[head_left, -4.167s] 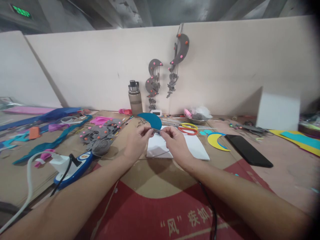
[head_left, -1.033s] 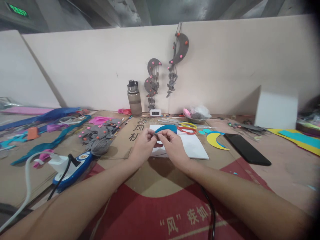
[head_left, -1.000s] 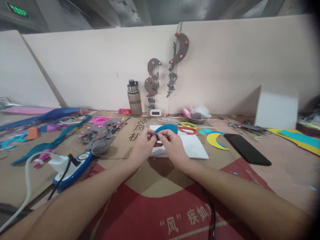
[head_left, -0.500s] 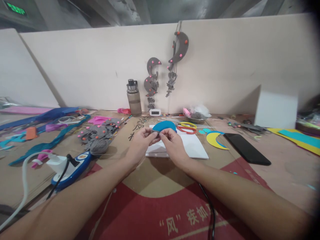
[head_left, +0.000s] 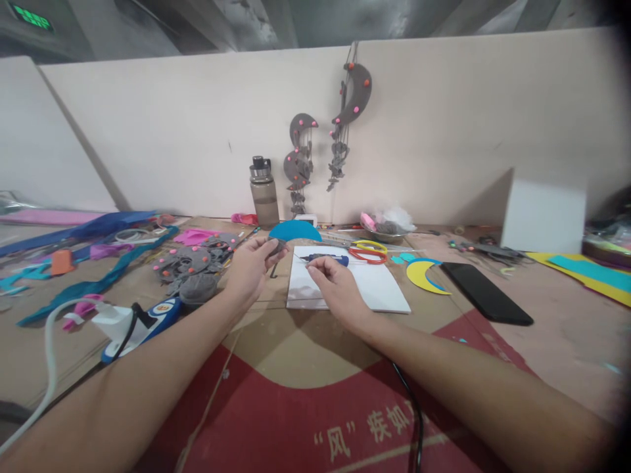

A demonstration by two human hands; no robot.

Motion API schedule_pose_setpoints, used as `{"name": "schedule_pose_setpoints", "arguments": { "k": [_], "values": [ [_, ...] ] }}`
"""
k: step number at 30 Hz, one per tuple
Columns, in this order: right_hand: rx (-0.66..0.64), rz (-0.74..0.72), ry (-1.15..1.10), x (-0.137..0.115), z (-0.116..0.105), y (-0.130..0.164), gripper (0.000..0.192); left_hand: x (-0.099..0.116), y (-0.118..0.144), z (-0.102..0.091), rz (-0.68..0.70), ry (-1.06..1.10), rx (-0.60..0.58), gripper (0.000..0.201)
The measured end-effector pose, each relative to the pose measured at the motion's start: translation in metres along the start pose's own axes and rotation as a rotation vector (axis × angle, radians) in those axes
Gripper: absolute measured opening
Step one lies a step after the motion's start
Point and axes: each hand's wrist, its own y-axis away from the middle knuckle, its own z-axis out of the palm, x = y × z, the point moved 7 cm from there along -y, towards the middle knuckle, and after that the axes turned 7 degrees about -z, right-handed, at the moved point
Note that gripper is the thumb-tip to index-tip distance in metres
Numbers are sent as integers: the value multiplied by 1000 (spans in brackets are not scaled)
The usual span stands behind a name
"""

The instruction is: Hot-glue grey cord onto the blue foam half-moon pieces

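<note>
**Kid:** What is the left hand (head_left: 251, 266) holding?

**Helper:** A blue half-circle of foam (head_left: 294, 231). The fingers pinch its bottom edge, and the piece stands up above the hand, over the bench (head_left: 566, 341). Something small and dark hangs just under the pinch. I cannot tell what it is.

**Kid:** And the right hand (head_left: 335, 289)?

**Helper:** It rests on the white board (head_left: 379, 289). Thumb and first finger are pressed together on something very thin. It is too small to see well. A dark blue pen (head_left: 325, 259) lies on the board just past the fingertips, at about 12 o'clock from the hand.

**Kid:** How do you do this part well?

**Helper:** I think you hold the blue piece still and keep the pinch low on the edge, so the foam does not bend. Bring the two hands close together before joining anything. Small things slip, so keep the right pinch tight.

**Kid:** What else is near?

**Helper:** Scissors (head_left: 367, 250) with yellow and red handles lie at 1 o'clock from the right hand. A yellow moon shape (head_left: 424, 276) is at 3 o'clock, next to a black phone (head_left: 486, 302). A glue gun (head_left: 148, 322) sits at 8 o'clock from the left hand. It may be hot, so keep arms off it.
</note>
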Motion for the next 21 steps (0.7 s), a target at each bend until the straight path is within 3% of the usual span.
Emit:
{"name": "schedule_pose_setpoints", "arguments": {
  "k": [6,13,17,21],
  "values": [
    [-68,19,20,4,5,0,17,-1,0,-1,-7,17,0,11],
    [-117,0,84,2,7,1,15,27,0,-1,130,13,-6,11],
    [-60,-156,250,-15,1,4,19,30,13,13,102,0,-35,12],
    [-83,-359,403,-42,5,12,18,35,36,40,56,32,-176,12]
  ]
}}
